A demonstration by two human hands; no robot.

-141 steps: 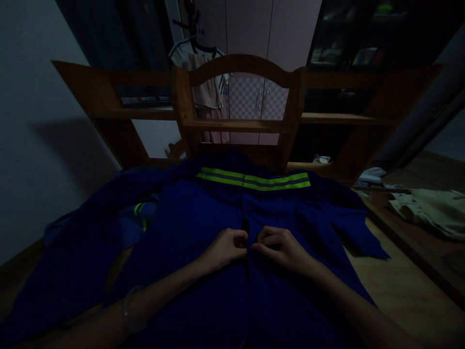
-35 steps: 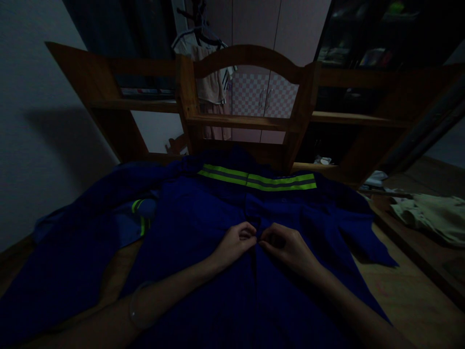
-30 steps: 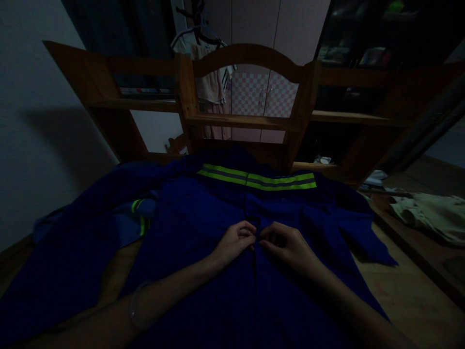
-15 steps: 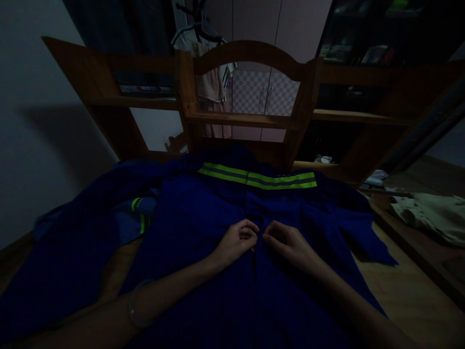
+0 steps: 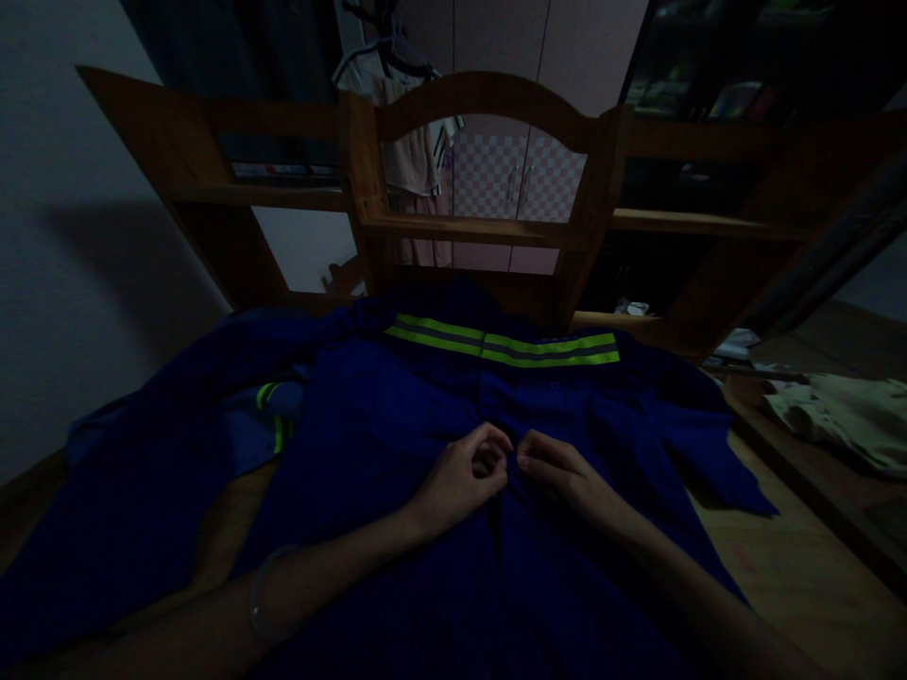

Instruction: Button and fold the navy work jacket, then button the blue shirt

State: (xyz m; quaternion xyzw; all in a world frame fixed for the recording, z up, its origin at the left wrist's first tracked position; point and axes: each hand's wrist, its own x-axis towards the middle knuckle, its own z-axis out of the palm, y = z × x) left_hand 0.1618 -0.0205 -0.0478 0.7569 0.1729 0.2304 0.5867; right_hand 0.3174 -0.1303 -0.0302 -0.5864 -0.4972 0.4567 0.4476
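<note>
Dk-blue cloth jacket (image 5: 397,425) w/ yellow-green band (image 5: 539,354) lies on pale wooden worktop (image 5: 772,567). R hand (image 5: 567,474): grip pinches jacket front. L hand (image 5: 464,474) curled just left; grip unclear.

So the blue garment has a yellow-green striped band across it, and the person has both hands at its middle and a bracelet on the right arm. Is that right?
Not quite: the bracelet is on the left arm, as the head view shows. The blue garment does have a yellow-green striped band across it, with both hands at its middle.
</note>
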